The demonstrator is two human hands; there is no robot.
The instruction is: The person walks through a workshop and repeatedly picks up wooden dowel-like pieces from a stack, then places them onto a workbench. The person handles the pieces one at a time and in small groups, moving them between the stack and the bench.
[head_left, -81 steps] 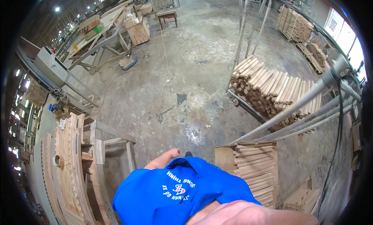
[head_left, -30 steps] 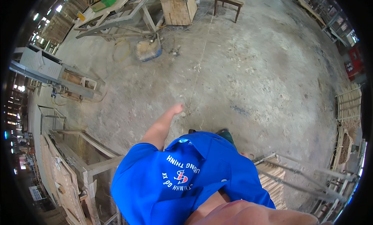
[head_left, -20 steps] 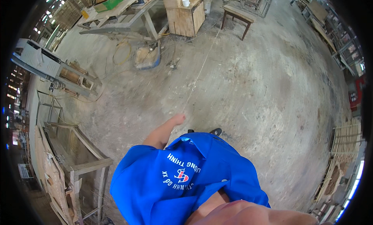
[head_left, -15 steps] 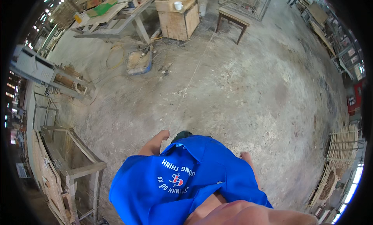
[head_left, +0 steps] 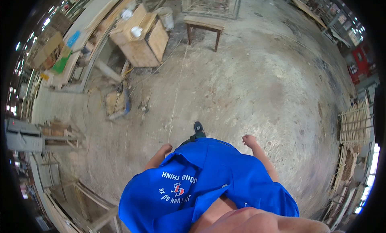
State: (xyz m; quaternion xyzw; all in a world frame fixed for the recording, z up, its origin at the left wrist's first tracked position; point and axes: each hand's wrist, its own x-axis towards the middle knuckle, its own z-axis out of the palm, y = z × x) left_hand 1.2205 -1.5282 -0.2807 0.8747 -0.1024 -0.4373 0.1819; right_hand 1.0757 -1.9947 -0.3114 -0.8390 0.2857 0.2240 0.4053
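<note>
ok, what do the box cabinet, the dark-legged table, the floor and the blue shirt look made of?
Box cabinet: likely plywood or wood, bare-looking; pale tan, blotchy panels.
Table: probably wood; scuffed light top, dark brown legs, perhaps stained.
Floor: looks like concrete; grey, worn, mottled.
Blue shirt: matte fabric, soft folds; fibre unclear.

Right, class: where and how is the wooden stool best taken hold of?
Probably grip the stool by both ends of its flat top, left hand and right hand opposite, coming from the near side: it stands upright, and a wire cage stands behind.
</note>
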